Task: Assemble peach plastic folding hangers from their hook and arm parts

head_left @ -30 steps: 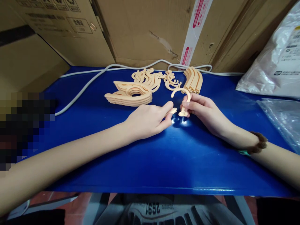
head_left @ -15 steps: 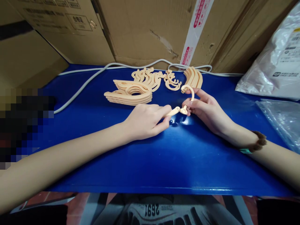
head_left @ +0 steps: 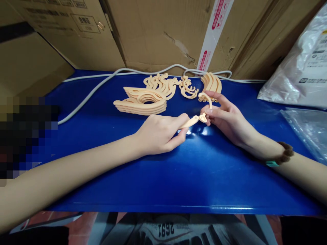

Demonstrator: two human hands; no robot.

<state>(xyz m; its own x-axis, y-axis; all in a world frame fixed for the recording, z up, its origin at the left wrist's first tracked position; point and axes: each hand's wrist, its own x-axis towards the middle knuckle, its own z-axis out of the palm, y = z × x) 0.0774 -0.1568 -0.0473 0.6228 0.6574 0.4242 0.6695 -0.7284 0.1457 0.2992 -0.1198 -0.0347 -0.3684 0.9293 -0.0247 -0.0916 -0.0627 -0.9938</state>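
My left hand (head_left: pixel 165 133) is closed, thumb and fingers pinching a beige plastic hanger arm (head_left: pixel 192 121). The end of that arm has a small hole and points to the right. Held between the fingers of my right hand (head_left: pixel 224 117) is a beige hanger hook (head_left: pixel 209 100), curve upward. Its round base (head_left: pixel 202 118) lies close to the arm's tip; whether they touch I cannot tell. Behind my left hand is a stack of beige hanger arms (head_left: pixel 140 107). Loose hooks (head_left: pixel 188 89) lie behind the held parts, with more curved arms (head_left: pixel 213 81) beyond my right hand.
Further curved beige pieces (head_left: pixel 160 83) lie at the back of the blue table (head_left: pixel 178 183). A white cable (head_left: pixel 84 102) runs along the rear, before cardboard boxes (head_left: pixel 158 34). On the right are a white plastic package (head_left: pixel 298 68) and a clear bag (head_left: pixel 306 129).
Both hands have shifted slightly to the right with their parts. A little more of the hanger arm shows past my left fingers. Arm tip and hook base stay close together.
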